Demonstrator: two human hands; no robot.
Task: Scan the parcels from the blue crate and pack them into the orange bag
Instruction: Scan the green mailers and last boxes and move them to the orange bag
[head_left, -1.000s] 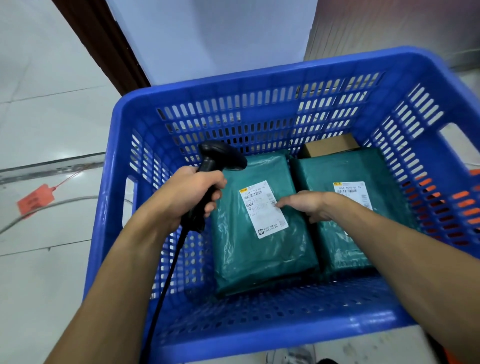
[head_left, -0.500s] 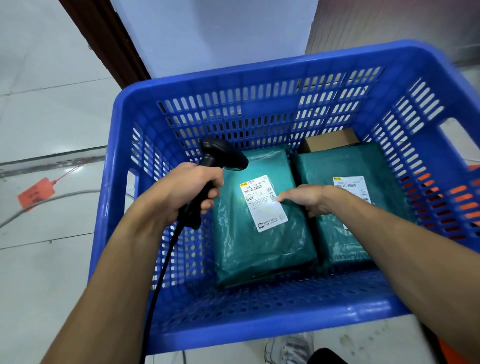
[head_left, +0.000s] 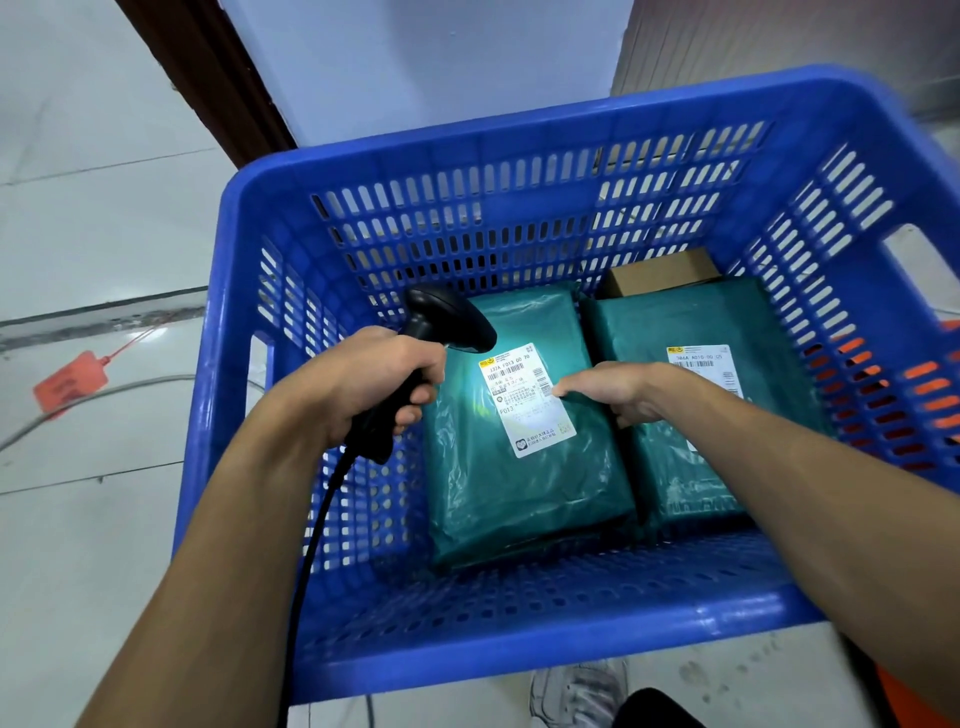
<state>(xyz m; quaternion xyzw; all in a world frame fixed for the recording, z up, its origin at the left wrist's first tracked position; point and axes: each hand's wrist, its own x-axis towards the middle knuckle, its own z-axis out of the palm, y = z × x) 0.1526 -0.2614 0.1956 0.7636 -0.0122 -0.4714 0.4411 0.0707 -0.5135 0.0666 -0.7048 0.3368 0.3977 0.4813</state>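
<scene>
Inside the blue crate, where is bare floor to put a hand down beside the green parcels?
Bare floor: a band along the blue crate's near wall, before both parcels; a strip between the left parcel and the left wall, under the left hand holding the scanner. Crowded: right parcel near the right wall, cardboard box behind it.

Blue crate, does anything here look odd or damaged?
Nothing looks damaged. The left parcel and right parcel lie flat, labels up; a cardboard box behind the right one. Only stray: an orange tag on the floor left of the crate.
</scene>
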